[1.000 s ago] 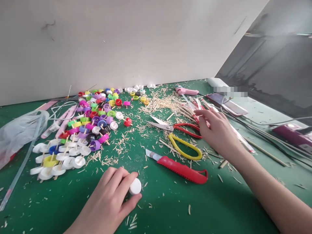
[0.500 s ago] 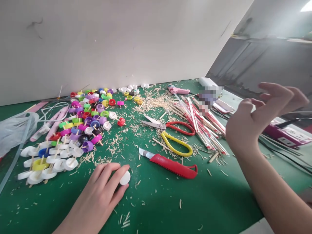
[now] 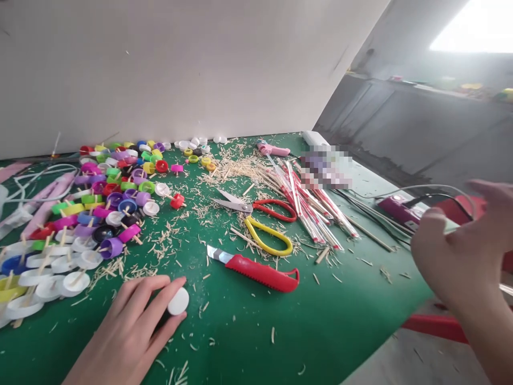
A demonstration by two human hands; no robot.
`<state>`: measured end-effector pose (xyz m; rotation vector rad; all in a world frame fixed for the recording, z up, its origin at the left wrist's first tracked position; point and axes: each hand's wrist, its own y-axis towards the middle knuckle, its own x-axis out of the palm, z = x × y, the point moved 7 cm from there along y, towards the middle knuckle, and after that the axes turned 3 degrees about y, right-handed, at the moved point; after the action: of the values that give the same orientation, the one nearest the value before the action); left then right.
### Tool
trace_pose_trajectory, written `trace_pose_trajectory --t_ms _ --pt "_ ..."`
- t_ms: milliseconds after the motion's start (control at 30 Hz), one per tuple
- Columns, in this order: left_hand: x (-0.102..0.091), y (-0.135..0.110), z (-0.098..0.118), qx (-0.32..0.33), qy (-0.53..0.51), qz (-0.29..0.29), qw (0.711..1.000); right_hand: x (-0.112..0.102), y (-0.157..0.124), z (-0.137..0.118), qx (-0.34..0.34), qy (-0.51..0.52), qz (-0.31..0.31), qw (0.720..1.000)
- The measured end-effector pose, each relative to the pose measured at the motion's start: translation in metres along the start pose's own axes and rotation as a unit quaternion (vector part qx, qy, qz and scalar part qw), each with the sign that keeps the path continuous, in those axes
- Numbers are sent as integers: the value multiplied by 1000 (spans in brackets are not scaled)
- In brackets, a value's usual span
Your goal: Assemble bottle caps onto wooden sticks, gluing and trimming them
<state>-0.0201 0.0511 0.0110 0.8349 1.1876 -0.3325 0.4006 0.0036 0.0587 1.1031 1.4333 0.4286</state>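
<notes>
My left hand point(image 3: 134, 315) rests on the green table with a white bottle cap point(image 3: 178, 301) held between thumb and fingers, its flat top facing me. At the far right my right hand point(image 3: 465, 256) is raised near the table's edge, blurred, with thumb and fingers apart and nothing visible in its grasp. A red utility knife point(image 3: 260, 271) with its blade out lies to the right of the white cap. Behind the knife are open scissors point(image 3: 268, 235) with one red and one yellow handle. Left of my left hand sit many coloured caps point(image 3: 112, 247) with short wooden sticks.
Clear sleeves of wooden sticks point(image 3: 308, 208) lie behind the scissors. Near them are a pink glue gun point(image 3: 274, 149) and wood shavings point(image 3: 234, 168). A purple box point(image 3: 396, 211) with cables stands at the right. A pale wall point(image 3: 192, 69) closes off the back.
The view has turned right, so things on the table appear further left. My right hand has moved lower and further right. My left hand still holds the white cap.
</notes>
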Motion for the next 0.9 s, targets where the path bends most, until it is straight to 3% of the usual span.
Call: trace_pose_trajectory --t_ms 167,267,400,600,700,900 --pt "3 4 -3 3 -3 -3 1000 12 -30 15 17 14 -173 985" --pt "5 5 -6 12 2 -15 1000 23 -36 17 -13 40 -213 976" --pt "4 6 -7 28 16 -13 999 44 -33 -1 -66 17 -246 967" --pt "3 5 -6 34 25 -6 999 78 -22 -14 -65 -74 -343 934" --pt "5 3 -6 43 17 -9 999 77 -19 -22 -108 -98 -321 936" --pt "9 1 -8 18 -7 -9 1000 61 -14 -37 -190 -147 -183 953"
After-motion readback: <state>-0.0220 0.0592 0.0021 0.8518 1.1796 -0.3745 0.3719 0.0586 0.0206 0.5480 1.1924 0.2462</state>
